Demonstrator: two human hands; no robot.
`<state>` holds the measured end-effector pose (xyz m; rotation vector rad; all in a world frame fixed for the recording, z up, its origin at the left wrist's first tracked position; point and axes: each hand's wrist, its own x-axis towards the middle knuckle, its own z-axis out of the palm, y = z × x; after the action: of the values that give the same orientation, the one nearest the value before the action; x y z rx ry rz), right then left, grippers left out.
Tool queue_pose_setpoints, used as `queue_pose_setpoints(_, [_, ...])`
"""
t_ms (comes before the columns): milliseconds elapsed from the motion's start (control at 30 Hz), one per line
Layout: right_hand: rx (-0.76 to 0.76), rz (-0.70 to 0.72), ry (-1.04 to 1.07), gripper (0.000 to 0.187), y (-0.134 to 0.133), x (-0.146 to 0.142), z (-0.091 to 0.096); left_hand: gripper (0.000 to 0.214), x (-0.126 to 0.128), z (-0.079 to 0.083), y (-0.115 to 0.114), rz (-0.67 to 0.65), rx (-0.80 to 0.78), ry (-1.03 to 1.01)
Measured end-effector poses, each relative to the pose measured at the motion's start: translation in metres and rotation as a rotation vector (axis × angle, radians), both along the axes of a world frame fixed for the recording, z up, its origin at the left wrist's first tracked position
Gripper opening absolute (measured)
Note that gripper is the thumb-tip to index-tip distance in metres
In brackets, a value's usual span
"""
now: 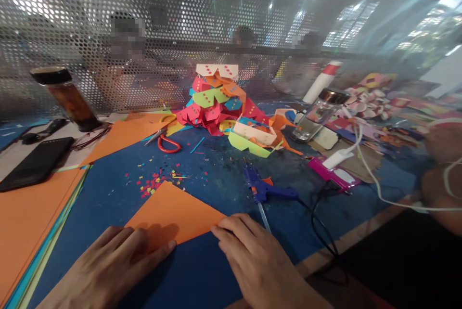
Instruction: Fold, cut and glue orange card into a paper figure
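A folded sheet of orange paper (176, 210) lies on the blue tabletop in front of me. My left hand (108, 261) grips its near left part, with the thumb along the near edge and the other fingers curled over the side. At the right corner, my right hand (249, 246) has its fingertips closed on the paper. Just past the sheet are scattered paper bits (155, 184). A blue glue gun (267, 188) with a clear glue stick rests beyond my right hand. Red- and yellow-handled scissors (169, 144) lie farther back.
Colourful folded paper pieces (212, 107) are heaped at the back. Stacked coloured sheets (43, 222) and a black phone (36, 162) lie left, near a dark bottle (72, 102). Right are a glass jar (315, 116), a pink power strip (334, 174), cables and another person's arm (442, 193).
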<state>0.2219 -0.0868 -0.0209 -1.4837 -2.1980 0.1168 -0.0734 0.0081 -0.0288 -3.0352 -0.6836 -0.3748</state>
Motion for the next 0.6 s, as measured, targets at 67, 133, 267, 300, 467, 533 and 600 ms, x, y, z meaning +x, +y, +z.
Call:
queue_pose_setpoints(67, [0.023, -0.049, -0.013, 0.027, -0.002, 0.005, -0.001, 0.059, -0.002, 0.0, 0.002, -0.026, 0.034, 0.019])
queue_pose_setpoints(133, [0.052, -0.076, -0.043, 0.027, -0.003, 0.008, -0.001, 0.061, -0.004, -0.001, 0.004, -0.054, 0.051, 0.045])
queue_pose_setpoints(267, [0.143, -0.087, -0.056, 0.028, -0.002, 0.0, 0.005, 0.06, -0.006, -0.001, 0.003, -0.042, 0.014, 0.066])
queue_pose_setpoints(300, [0.157, -0.046, -0.04, 0.029, 0.0, -0.005, 0.007, 0.059, -0.005, 0.0, 0.003, -0.036, 0.0, 0.067])
queue_pose_setpoints(467, [0.102, 0.154, -0.009, 0.029, 0.012, -0.031, 0.012, 0.052, 0.002, 0.009, 0.004, -0.06, -0.032, 0.02])
queue_pose_setpoints(533, [0.061, 0.159, -0.028, 0.028, 0.014, -0.036, 0.009, 0.048, 0.005, 0.013, 0.004, -0.062, -0.024, -0.023])
queue_pose_setpoints(600, [0.045, 0.154, -0.041, 0.028, 0.016, -0.036, 0.005, 0.044, 0.008, 0.016, 0.003, -0.038, -0.023, -0.069])
